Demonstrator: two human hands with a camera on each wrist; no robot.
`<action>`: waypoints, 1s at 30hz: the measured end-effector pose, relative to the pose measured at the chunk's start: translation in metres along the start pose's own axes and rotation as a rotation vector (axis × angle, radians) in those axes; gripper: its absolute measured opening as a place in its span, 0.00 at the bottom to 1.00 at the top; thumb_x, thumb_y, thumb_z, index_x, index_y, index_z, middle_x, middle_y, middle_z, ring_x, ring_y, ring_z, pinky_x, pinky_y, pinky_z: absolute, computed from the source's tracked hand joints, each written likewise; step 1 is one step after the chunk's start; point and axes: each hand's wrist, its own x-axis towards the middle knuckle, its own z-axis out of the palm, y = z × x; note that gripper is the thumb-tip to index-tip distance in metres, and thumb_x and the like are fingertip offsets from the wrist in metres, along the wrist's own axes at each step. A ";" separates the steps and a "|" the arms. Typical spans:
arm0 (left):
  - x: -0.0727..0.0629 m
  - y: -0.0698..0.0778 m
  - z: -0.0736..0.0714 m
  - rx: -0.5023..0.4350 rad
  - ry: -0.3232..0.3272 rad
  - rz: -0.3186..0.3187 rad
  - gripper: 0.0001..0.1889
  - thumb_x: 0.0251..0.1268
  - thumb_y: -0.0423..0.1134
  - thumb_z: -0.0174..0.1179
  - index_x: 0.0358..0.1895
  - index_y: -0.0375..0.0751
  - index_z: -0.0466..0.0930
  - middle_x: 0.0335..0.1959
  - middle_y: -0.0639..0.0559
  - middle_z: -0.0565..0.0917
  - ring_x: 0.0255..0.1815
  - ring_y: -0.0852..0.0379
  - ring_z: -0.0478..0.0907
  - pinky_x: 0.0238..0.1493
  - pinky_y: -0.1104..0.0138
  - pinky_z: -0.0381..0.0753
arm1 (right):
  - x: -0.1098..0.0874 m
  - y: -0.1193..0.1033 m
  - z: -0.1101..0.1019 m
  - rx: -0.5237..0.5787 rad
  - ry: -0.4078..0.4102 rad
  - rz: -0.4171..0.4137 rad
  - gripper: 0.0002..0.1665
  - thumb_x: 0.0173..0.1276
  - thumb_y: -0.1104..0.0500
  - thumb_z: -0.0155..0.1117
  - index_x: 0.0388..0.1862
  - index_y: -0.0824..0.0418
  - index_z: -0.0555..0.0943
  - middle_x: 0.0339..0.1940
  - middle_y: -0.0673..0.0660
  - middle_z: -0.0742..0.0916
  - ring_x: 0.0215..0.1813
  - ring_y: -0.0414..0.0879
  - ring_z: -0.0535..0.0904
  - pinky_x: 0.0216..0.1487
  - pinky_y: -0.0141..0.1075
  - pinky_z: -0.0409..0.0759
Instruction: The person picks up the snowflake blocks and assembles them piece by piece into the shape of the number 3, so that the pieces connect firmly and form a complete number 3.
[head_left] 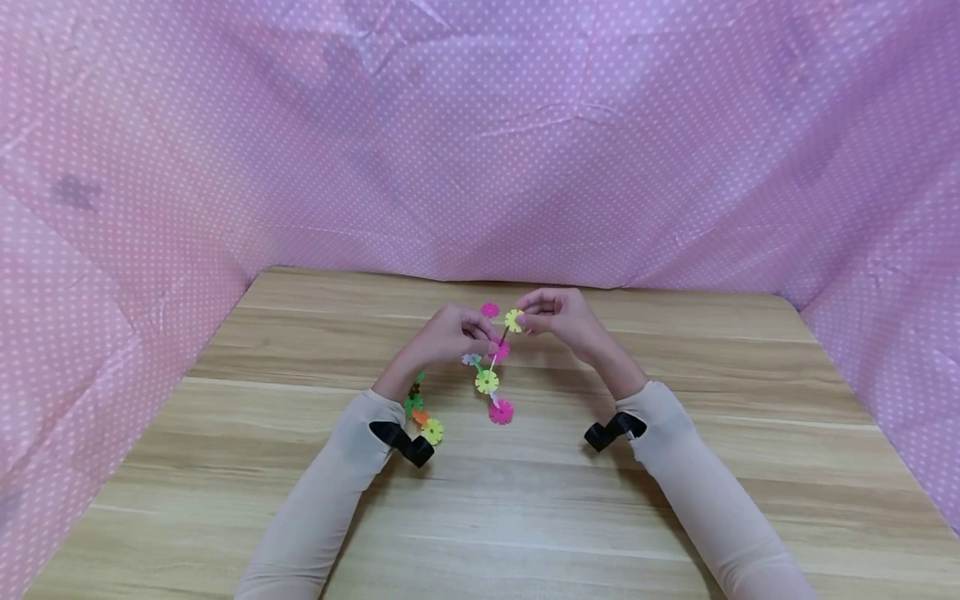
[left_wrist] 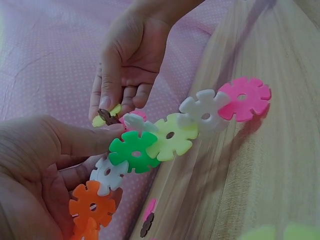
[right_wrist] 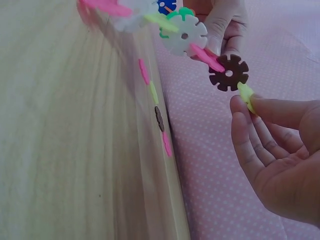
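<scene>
My left hand (head_left: 452,335) grips a branching chain of slotted plastic flower discs near its middle. In the left wrist view, a green disc (left_wrist: 122,148) sits beside that thumb, with a yellow disc (left_wrist: 182,145), a white disc (left_wrist: 192,107) and a pink disc (left_wrist: 257,102) linked outward. Another branch runs down through an orange disc (left_wrist: 82,207). My right hand (head_left: 566,321) pinches a yellow disc (right_wrist: 245,97) between thumb and fingertips. It meets the edge of a brown disc (right_wrist: 220,79), which joins a pink disc (right_wrist: 205,55) by the left hand.
Below the left wrist hang a green disc (head_left: 413,406) and a yellow disc (head_left: 432,431) of the chain. Beyond the hands, a loose-looking pink disc (head_left: 490,310) lies on the wooden table (head_left: 600,517). A pink dotted cloth (head_left: 480,167) surrounds the table's back and sides.
</scene>
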 end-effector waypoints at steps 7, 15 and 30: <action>-0.001 0.003 0.001 0.050 -0.045 0.010 0.06 0.65 0.30 0.67 0.42 0.33 0.88 0.36 0.43 0.90 0.35 0.59 0.84 0.34 0.72 0.82 | -0.003 -0.004 0.000 -0.043 -0.033 -0.008 0.14 0.68 0.67 0.69 0.51 0.73 0.83 0.34 0.53 0.90 0.40 0.53 0.88 0.53 0.60 0.85; -0.001 0.002 0.001 -0.045 -0.092 -0.032 0.15 0.68 0.31 0.63 0.56 0.32 0.82 0.47 0.40 0.89 0.44 0.56 0.86 0.44 0.70 0.84 | -0.002 -0.003 0.002 -0.029 -0.045 -0.003 0.15 0.68 0.67 0.69 0.51 0.74 0.83 0.39 0.60 0.90 0.36 0.41 0.87 0.46 0.45 0.89; -0.001 0.002 -0.001 -0.080 -0.198 -0.064 0.21 0.74 0.41 0.62 0.63 0.31 0.78 0.51 0.44 0.86 0.46 0.56 0.82 0.51 0.65 0.83 | -0.003 -0.001 0.007 -0.002 -0.044 -0.009 0.15 0.68 0.68 0.69 0.51 0.76 0.82 0.34 0.54 0.90 0.34 0.41 0.87 0.40 0.38 0.89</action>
